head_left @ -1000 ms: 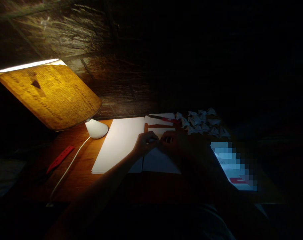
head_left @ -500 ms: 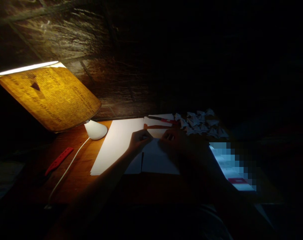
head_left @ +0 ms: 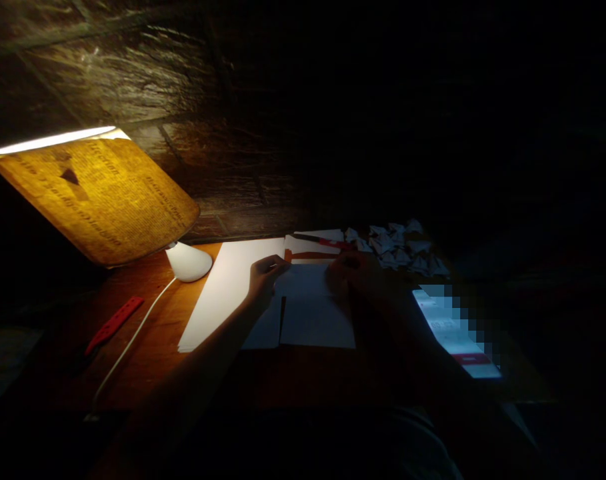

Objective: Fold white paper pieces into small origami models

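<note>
Paper sheet (head_left: 315,313) is laid on the table (head_left: 153,333), lower centre of frame. Its far left corner is pinched by the left hand (head_left: 263,275), fingers curled. The right hand (head_left: 351,275) is set at the far right corner; its grip cannot be told in shadow. A lit lamp (head_left: 97,200) stands at left.

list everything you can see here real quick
lamp: one, amber printed shade, white base, far left
cord: one, white, from lamp base toward near edge
red strip: one, red, left of cord
paper sheets: at least two, white, table centre
pen: one, red, behind the sheets
folded paper pieces: pile, white, right of pen
lit screen: one, bluish white, right side
table: one, brown wood, under everything
left hand: one, on a sheet's upper left corner
right hand: one, shadowed, on its upper right corner
</note>
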The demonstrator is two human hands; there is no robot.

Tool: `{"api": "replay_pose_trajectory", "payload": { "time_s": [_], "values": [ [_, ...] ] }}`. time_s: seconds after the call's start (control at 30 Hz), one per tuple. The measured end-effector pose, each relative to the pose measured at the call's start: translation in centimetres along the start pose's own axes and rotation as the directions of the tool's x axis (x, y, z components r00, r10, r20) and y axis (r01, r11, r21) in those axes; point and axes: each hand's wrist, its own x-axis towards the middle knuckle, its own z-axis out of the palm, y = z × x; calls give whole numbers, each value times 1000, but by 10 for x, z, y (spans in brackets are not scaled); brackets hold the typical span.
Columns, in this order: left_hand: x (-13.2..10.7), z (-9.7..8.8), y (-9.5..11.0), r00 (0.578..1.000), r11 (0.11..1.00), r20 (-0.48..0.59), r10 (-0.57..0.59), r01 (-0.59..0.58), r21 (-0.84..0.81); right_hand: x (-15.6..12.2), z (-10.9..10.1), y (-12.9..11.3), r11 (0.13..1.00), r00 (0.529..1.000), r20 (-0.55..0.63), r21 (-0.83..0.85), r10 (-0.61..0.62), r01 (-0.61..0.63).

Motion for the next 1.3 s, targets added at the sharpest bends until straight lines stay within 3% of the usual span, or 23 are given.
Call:
{"api": "replay_pose_trajectory", "payload": {
  "time_s": [0.27, 0.47, 0.77, 0.97, 1.3],
  "values": [
    [2, -3, -5, 996, 995, -15, -83, 82, -60, 2, 14, 15, 986, 985, -134, 137, 112, -94],
    [5, -4, -7, 992, 986, -25, -123, 119, -119, 0, 19, 18, 991, 969, -226, 109, 98, -75],
    [5, -4, -9, 985, 974, 5, -170, 168, -152, -6, 14, 13, 994, 963, -246, 35, 111, -106],
    [5, -5, -11, 995, 982, 15, -95, 96, -163, -7, 12, 11, 995, 959, -272, 75, 85, -67],
    [5, -4, -8, 988, 978, 55, -142, 149, -150, -6, 18, 12, 990, 944, -314, 131, 98, -60]
  ]
}}
